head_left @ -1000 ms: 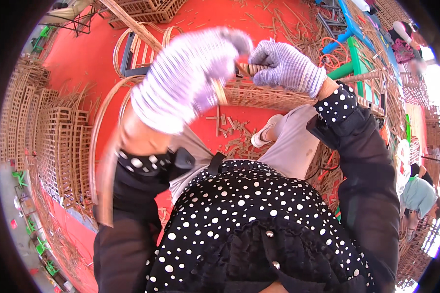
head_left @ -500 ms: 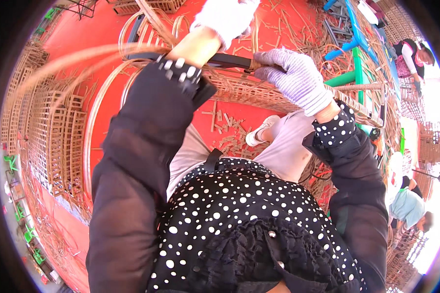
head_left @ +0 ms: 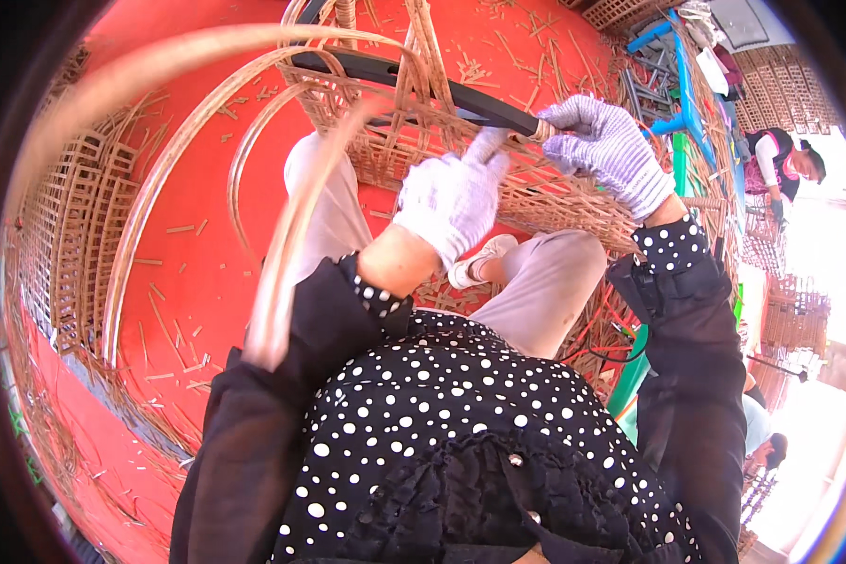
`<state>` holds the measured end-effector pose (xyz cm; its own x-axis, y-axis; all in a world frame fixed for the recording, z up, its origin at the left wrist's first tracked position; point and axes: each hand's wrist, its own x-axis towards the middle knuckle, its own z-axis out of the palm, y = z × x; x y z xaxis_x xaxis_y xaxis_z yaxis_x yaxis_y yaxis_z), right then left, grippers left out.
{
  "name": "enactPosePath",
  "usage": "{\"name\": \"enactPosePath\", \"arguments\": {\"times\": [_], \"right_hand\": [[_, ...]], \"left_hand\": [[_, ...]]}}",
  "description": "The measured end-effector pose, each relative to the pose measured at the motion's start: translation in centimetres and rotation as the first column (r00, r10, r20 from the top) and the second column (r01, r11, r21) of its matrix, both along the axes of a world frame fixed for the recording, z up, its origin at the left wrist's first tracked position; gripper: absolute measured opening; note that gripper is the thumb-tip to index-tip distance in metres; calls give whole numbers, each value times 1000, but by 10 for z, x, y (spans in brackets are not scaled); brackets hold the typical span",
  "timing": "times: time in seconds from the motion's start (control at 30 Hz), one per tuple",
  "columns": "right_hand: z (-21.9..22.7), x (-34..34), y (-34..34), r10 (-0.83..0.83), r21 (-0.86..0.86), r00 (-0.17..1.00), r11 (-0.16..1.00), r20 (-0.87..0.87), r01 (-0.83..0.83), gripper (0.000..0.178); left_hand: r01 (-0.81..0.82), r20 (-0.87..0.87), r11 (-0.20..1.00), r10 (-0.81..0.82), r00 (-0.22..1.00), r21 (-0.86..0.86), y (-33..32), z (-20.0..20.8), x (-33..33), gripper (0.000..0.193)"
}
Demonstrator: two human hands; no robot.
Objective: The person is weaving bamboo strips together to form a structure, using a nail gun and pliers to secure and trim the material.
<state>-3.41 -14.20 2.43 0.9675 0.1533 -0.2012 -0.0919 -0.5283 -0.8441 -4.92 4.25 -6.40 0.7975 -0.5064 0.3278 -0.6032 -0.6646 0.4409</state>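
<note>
A woven rattan frame [head_left: 385, 162] with a black bar [head_left: 487, 103] along its edge lies across my knees. My right hand [head_left: 616, 158], in a pale striped knit glove, pinches the bar's right end, where tan rattan strip [head_left: 542, 131] is wrapped round it. My left hand [head_left: 449, 202], gloved likewise, is just below the bar. Its index finger stretches up to the bar's underside, and the other fingers are curled; what they grip is hidden. Long loose rattan strips [head_left: 183, 103] arch out from the frame to the left, one blurred strip [head_left: 301, 221] hanging over my left sleeve.
Stacked woven panels [head_left: 89, 235] stand at the left. Cut rattan scraps [head_left: 174, 352] litter the red floor [head_left: 207, 291]. On the right are a blue metal frame [head_left: 691, 80], grey pieces [head_left: 634, 89] and a co-worker [head_left: 782, 164] bending over wickerwork.
My left hand has come down from the far side of the bar to below it, close to my right hand. The loose strips have swung, and the frame has tilted with its left side farther away.
</note>
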Motion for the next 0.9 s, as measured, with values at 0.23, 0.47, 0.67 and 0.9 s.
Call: {"name": "enactPosePath", "arguments": {"times": [0.23,0.47,0.67,0.9], "right_hand": [[1,0,1,105,-86,985,992,137,-94,23],[-4,-2,-4,59,52,998,997,-38,-57,23],[-2,2,-4,106,122,987,988,-118,-91,26],[-7,-4,-3,101,96,992,991,-76,-93,24]], "left_hand": [[23,-158,947,-77,984,-319,-4,-7,6,13],[-12,-299,979,-51,953,-204,-4,1,-3,12],[122,-318,812,-355,879,-570,-1,-7,10,17],[-132,-488,726,-306,817,-675,-10,4,-1,16]]}}
